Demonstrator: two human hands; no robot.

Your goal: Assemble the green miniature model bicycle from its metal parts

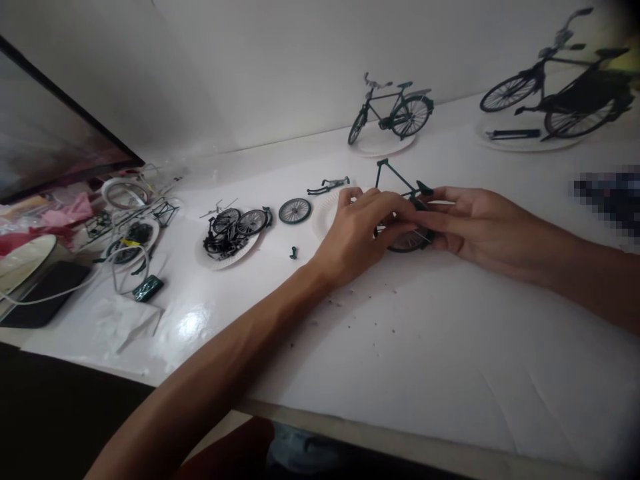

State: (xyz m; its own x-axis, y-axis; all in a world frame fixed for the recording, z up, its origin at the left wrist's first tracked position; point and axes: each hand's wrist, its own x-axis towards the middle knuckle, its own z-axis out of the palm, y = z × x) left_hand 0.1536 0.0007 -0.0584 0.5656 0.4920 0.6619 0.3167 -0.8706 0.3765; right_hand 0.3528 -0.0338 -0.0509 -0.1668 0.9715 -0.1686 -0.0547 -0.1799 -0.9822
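In front of me, both hands hold a dark green model bicycle frame with one spoked wheel at its rear. My left hand wraps over its near side, fingers bent against the frame. From the other side, my right hand pinches around the seat and wheel area; the exact fingertip contact is hidden. Partly behind my left hand is a white paper plate. To its left lie a loose wheel, a slim part like a fork or handlebar and a small dark piece.
A whole model bicycle stands at the back; a larger one stands further right. A paper plate of wheels and dark parts lies left. Beyond it are more parts, a green box-like item, crumpled tissue and a screen.
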